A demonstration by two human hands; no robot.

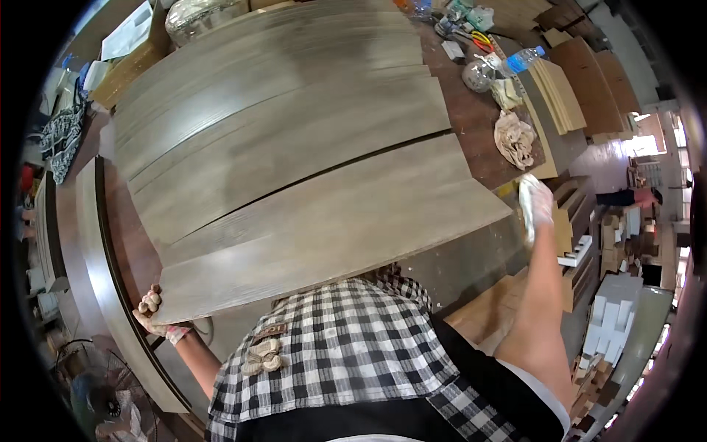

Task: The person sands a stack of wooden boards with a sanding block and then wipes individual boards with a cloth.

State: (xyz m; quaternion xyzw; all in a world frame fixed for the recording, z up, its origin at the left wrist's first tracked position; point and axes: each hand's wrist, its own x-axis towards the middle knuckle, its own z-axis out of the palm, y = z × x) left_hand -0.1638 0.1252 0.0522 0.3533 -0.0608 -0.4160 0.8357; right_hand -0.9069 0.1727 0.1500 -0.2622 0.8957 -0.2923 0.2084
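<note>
A long grey-brown wood-grain panel (331, 221) lies across the near side of the worktable, its front edge close to my body. My gloved left hand (152, 309) grips the panel's near left corner, fingers curled over the end. My gloved right hand (543, 202) is out to the right, beyond the panel's right end and apart from it. It holds what looks like a folded white cloth (526, 210); its fingers are partly hidden. Behind the near panel, across a dark gap, lie several similar panels (309, 125) side by side.
On the table's right stand a crumpled beige rag (514, 138), a clear bottle with a blue cap (524, 59), a plastic jar (479, 75) and yellow-handled scissors (482, 41). A long board (99, 243) stands at left, near a fan (110, 401). A cardboard box (132, 66) sits far left.
</note>
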